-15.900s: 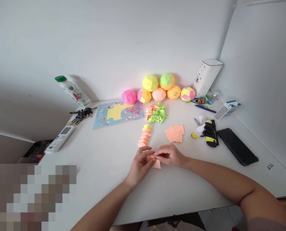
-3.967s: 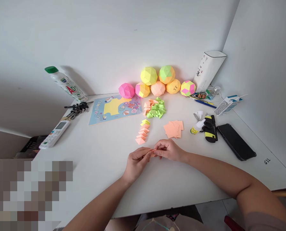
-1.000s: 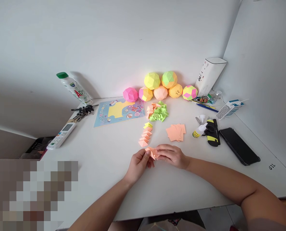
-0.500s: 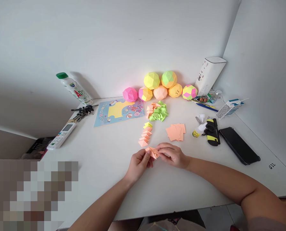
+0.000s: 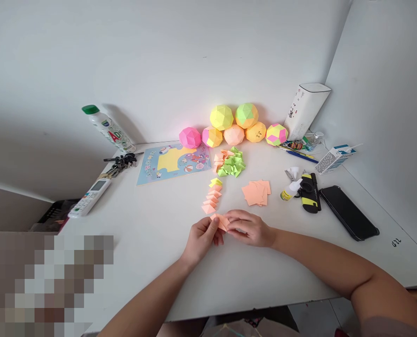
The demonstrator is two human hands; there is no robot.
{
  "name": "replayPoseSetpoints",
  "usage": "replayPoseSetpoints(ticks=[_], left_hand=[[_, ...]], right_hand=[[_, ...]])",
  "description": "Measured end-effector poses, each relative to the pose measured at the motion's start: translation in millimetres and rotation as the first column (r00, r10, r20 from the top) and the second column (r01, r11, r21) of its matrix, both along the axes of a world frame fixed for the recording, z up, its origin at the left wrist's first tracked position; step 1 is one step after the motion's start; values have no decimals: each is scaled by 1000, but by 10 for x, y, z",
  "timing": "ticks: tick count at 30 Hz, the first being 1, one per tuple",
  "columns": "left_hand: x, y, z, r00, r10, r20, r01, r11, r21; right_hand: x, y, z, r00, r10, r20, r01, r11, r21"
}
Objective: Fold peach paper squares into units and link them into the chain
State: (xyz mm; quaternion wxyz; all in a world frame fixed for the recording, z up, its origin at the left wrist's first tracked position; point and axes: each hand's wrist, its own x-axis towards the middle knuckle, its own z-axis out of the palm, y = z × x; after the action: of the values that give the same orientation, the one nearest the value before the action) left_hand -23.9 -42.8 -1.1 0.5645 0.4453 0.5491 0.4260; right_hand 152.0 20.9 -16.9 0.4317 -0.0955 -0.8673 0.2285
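A small peach-coloured folded paper piece (image 5: 222,221) is held between both hands, above the near middle of the table. My left hand (image 5: 201,236) pinches its left side, thumb on top. Bent over its right edge are the fingers of my right hand (image 5: 249,228), closed on the paper. Just beyond my left hand, a column of folded peach pieces (image 5: 211,200) ends in yellow ones (image 5: 215,182) at its far end. Loose square peach sheets (image 5: 256,193) lie in a stack past my right hand. Farther back sits a heap of green and peach folded pieces (image 5: 230,163).
Several faceted paper balls (image 5: 234,135) line the wall. To the right are a glue bottle (image 5: 291,189), a black-and-yellow tool (image 5: 310,194), a phone (image 5: 349,212) and a drink carton (image 5: 334,158). A remote (image 5: 90,198), keys (image 5: 121,161), a bottle (image 5: 109,128) and a printed board (image 5: 147,171) are left.
The peach paper shows a flatter face now, its raised flap pressed down. My right fingers have shifted slightly left and closer over its right edge.
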Motion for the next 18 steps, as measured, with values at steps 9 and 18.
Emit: replayPoseSetpoints(ticks=[9, 18], left_hand=[[-49, 26, -118, 990, -33, 136, 40, 998, -47], [-18, 19, -30, 971, -112, 210, 129, 989, -70]], right_hand=[[14, -44, 12, 993, -17, 121, 4, 994, 106], [-4, -85, 99, 991, 61, 120, -43, 988, -147]])
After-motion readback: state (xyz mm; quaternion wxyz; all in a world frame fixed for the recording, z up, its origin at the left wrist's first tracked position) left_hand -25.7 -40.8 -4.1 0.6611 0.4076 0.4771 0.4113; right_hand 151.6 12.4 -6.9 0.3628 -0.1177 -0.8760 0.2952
